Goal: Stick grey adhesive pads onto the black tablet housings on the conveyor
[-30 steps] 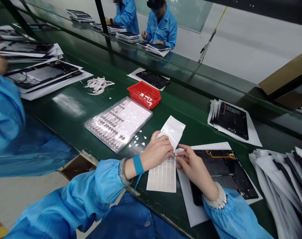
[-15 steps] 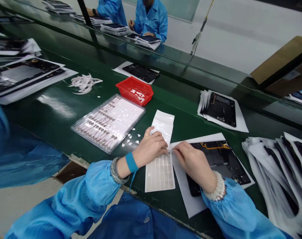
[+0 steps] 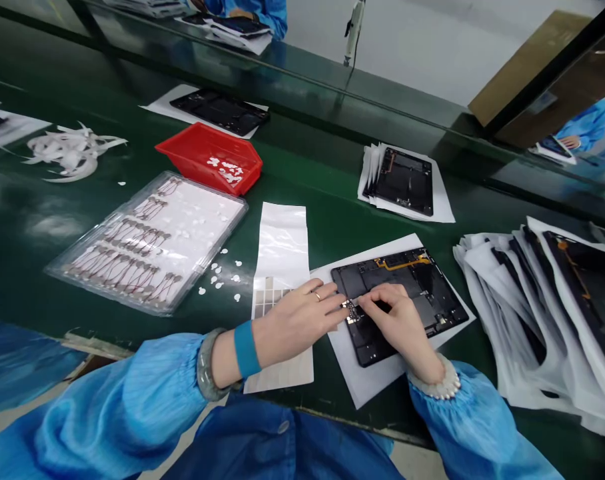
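Observation:
A black device housing [image 3: 422, 300] with an orange flex strip lies on white paper [image 3: 357, 387]. At its left edge, my left hand [image 3: 300, 320] rests with fingers stretched out beside a small circuit part, its palm over a sticker sheet [image 3: 282, 247]. My right hand [image 3: 395, 320] is above the housing, thumb and forefinger pinched near that circuit part; whatever they hold is too small to name. Left of the sheet, a clear tray [image 3: 197, 213] carries rows of small round parts with thin wires. Small white tabs [image 3: 218, 285] lie between tray and sheet.
A red bin [image 3: 182, 147] with white bits stands behind the tray, near white strips [image 3: 72, 152]. Another housing [image 3: 222, 112] lies farther back. Stacks of papered housings stand at back right [image 3: 407, 183] and far right [image 3: 512, 300]. People in blue sit across the glass.
Both hands have moved from the sticker sheet's middle to the left part of the black housing. My left fingers have spread out. The camera view has shifted right and down.

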Demonstrator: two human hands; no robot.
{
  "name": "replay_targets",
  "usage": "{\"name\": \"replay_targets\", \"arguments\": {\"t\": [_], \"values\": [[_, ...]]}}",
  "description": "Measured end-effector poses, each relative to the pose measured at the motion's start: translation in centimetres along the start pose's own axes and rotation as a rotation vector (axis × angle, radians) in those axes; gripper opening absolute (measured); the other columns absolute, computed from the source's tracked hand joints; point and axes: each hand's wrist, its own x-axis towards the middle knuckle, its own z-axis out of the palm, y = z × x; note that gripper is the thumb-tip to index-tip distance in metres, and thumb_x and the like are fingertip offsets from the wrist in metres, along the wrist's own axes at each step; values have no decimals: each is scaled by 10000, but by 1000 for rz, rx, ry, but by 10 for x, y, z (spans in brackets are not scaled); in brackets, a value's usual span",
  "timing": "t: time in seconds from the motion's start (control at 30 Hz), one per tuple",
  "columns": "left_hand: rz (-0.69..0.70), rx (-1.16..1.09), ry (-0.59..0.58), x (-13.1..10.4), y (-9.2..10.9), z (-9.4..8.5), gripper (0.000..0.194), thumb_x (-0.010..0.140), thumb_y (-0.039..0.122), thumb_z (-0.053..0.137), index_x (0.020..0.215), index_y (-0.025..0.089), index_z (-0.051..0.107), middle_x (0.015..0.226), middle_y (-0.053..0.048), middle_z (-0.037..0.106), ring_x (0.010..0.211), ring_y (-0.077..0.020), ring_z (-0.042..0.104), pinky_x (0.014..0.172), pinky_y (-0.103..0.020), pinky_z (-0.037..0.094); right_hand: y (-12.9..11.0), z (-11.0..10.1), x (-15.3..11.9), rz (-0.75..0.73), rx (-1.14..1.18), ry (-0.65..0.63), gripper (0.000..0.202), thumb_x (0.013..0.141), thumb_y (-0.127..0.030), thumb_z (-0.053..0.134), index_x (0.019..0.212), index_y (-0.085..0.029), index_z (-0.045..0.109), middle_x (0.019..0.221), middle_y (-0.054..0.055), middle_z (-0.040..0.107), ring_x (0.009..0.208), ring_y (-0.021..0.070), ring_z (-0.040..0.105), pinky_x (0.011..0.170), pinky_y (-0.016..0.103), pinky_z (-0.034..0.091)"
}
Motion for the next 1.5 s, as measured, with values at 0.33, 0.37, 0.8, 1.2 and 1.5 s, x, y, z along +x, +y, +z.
{"name": "replay_targets", "arguments": {"t": [0.33,0.37,0.8,1.2,1.5], "values": [[-28,-41,27,-2,0,3,168,947,187,449,1076,174,555,1075,-69,608,1017,-225,535,879,-380,405,0,8,-5,56,-12,88,222,787,-384,574,632,-243,649,812,44,613,934,254,472,893,430,336],[-29,-40,23,-2,0,3,170,947,188,447,1078,174,554,1074,-68,608,1016,-227,534,880,-380,404,0,9,-5,58,-10,89,223,788,-382,576,629,-243,647,810,44,612,933,253,472,893,430,335],[-26,-33,-8,-2,0,3,177,933,216,491,1096,168,540,1080,-69,600,1023,-235,525,881,-371,390,-2,9,-5,62,-26,83,211,787,-347,591,613,-237,642,801,40,610,928,246,473,885,422,339],[-24,24,-37,8,0,3,435,872,436,581,1179,135,512,986,-68,568,976,-245,508,871,-358,369,0,10,-5,20,-82,82,231,804,-352,574,621,-231,648,801,38,607,907,237,478,861,410,348],[0,63,-34,10,2,5,408,881,384,585,1182,117,518,1010,-80,571,982,-247,506,849,-356,367,6,-15,-8,-103,-204,186,276,892,-380,490,810,-195,678,880,61,608,831,192,574,780,337,443]]}}
